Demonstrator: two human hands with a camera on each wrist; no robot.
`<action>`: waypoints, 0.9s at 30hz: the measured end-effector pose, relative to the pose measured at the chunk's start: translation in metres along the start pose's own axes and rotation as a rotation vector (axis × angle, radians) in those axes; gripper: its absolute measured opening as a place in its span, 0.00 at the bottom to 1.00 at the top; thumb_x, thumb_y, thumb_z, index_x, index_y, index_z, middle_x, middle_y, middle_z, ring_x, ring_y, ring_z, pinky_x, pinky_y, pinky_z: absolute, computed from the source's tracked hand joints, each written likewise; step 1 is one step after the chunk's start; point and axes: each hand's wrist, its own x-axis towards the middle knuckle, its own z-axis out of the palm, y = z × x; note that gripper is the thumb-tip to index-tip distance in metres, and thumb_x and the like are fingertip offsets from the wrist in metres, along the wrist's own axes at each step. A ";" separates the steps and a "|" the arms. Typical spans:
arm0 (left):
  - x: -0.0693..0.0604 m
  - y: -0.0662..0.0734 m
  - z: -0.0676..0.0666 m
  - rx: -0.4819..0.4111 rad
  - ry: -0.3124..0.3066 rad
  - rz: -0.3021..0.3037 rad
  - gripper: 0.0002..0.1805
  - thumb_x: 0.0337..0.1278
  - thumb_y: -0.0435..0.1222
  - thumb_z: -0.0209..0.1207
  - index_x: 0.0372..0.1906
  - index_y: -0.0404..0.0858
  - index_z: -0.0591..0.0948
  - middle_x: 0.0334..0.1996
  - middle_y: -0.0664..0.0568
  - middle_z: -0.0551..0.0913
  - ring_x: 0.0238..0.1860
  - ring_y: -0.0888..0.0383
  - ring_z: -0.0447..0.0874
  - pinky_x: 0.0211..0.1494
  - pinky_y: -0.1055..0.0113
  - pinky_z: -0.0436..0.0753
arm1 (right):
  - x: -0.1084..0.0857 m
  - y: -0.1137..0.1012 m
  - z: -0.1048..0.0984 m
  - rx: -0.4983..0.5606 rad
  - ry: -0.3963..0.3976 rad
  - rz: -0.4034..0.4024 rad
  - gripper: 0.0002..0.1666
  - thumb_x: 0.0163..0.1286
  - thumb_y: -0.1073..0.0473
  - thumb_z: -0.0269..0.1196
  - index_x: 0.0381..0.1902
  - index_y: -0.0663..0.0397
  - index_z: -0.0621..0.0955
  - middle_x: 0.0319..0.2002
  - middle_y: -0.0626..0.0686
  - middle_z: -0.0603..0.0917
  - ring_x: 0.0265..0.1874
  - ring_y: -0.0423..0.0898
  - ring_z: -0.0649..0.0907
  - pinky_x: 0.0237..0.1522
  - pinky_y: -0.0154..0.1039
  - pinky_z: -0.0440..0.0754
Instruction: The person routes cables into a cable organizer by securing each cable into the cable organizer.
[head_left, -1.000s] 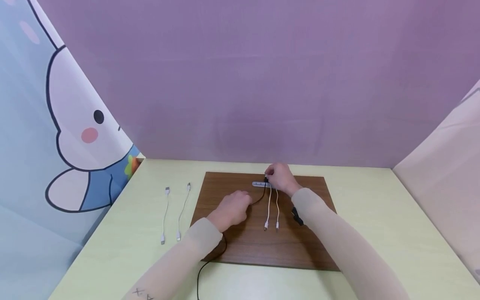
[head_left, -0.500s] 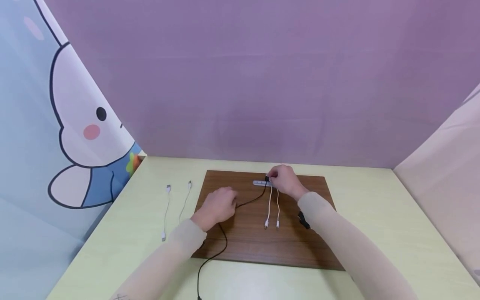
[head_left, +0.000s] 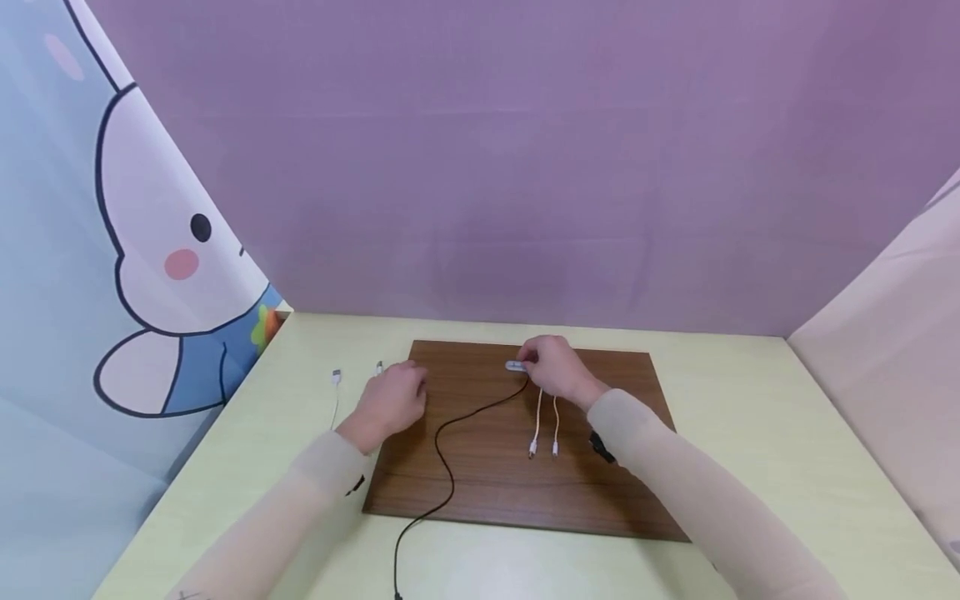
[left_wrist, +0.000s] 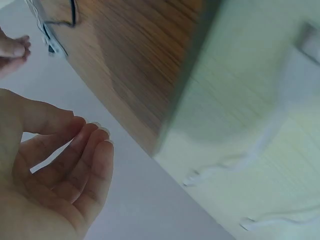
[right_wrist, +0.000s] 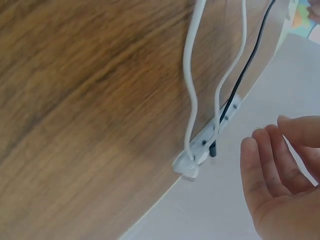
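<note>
A pale cable holder strip (right_wrist: 204,142) lies near the far edge of the brown wooden board (head_left: 480,500). Two white cables (right_wrist: 190,90) and a black cable (right_wrist: 247,65) run through its slots, the black plug (right_wrist: 213,149) sticking out on the far side. Beside the strip, my right hand (head_left: 553,367) has its fingers loosely bent, a gap from the strip and nothing between them in the right wrist view. My left hand (head_left: 390,398) hovers over the board's left edge, fingers loosely bent and holding nothing.
Left of the board, white cables (head_left: 336,379) lie on the pale table (head_left: 750,433), partly hidden by my left arm. A black object (head_left: 602,447) shows beside my right sleeve. The black cable curves across the board and over the front edge. A purple backdrop (head_left: 480,167) stands behind.
My left hand has moved left, off the black cable to the board's left edge. My right hand has shifted slightly left and nearer along the strip, hiding the black plug in the head view.
</note>
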 end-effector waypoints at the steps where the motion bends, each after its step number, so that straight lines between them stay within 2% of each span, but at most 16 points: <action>1: -0.001 -0.004 -0.001 0.002 -0.001 -0.017 0.03 0.63 0.29 0.59 0.35 0.35 0.83 0.31 0.49 0.80 0.31 0.54 0.79 0.31 0.58 0.82 | 0.000 -0.002 0.001 -0.014 -0.002 -0.014 0.08 0.72 0.69 0.61 0.44 0.63 0.86 0.39 0.56 0.85 0.32 0.45 0.81 0.33 0.37 0.81; 7: -0.006 -0.028 -0.006 0.014 -0.037 -0.138 0.08 0.63 0.30 0.57 0.42 0.31 0.84 0.33 0.46 0.80 0.34 0.49 0.81 0.32 0.54 0.83 | -0.001 -0.010 0.007 -0.088 -0.021 -0.087 0.09 0.71 0.70 0.61 0.46 0.64 0.86 0.42 0.55 0.86 0.39 0.46 0.83 0.45 0.41 0.83; 9: -0.008 -0.036 -0.007 0.026 -0.081 -0.193 0.09 0.63 0.30 0.56 0.43 0.29 0.83 0.34 0.44 0.80 0.33 0.49 0.80 0.32 0.52 0.83 | -0.002 -0.013 0.010 -0.097 -0.033 -0.094 0.10 0.71 0.70 0.61 0.47 0.65 0.85 0.42 0.55 0.86 0.40 0.47 0.83 0.47 0.42 0.83; 13: -0.014 -0.049 -0.008 0.030 -0.210 -0.319 0.12 0.64 0.32 0.54 0.45 0.28 0.80 0.34 0.42 0.80 0.29 0.49 0.78 0.29 0.53 0.80 | -0.006 -0.020 0.016 -0.099 -0.057 -0.101 0.10 0.70 0.71 0.62 0.47 0.65 0.85 0.42 0.54 0.86 0.40 0.47 0.83 0.47 0.41 0.83; 16: -0.017 -0.056 -0.007 0.007 -0.260 -0.379 0.09 0.61 0.31 0.54 0.41 0.29 0.79 0.33 0.42 0.79 0.27 0.49 0.76 0.27 0.56 0.77 | -0.007 -0.024 0.021 -0.110 -0.068 -0.103 0.09 0.70 0.70 0.63 0.46 0.63 0.86 0.42 0.53 0.86 0.40 0.45 0.83 0.46 0.40 0.83; 21: -0.020 -0.062 -0.005 -0.047 -0.252 -0.410 0.09 0.58 0.30 0.55 0.42 0.28 0.77 0.31 0.42 0.78 0.26 0.48 0.76 0.24 0.59 0.73 | -0.008 -0.031 0.028 -0.143 -0.084 -0.146 0.07 0.70 0.69 0.64 0.44 0.61 0.86 0.40 0.51 0.86 0.39 0.44 0.83 0.45 0.39 0.83; 27: -0.020 -0.062 -0.004 -0.112 -0.224 -0.409 0.07 0.59 0.28 0.52 0.40 0.29 0.76 0.27 0.44 0.76 0.24 0.50 0.74 0.23 0.62 0.71 | -0.007 -0.044 0.036 -0.145 -0.116 -0.194 0.08 0.70 0.69 0.64 0.45 0.62 0.86 0.40 0.52 0.85 0.39 0.44 0.83 0.45 0.39 0.83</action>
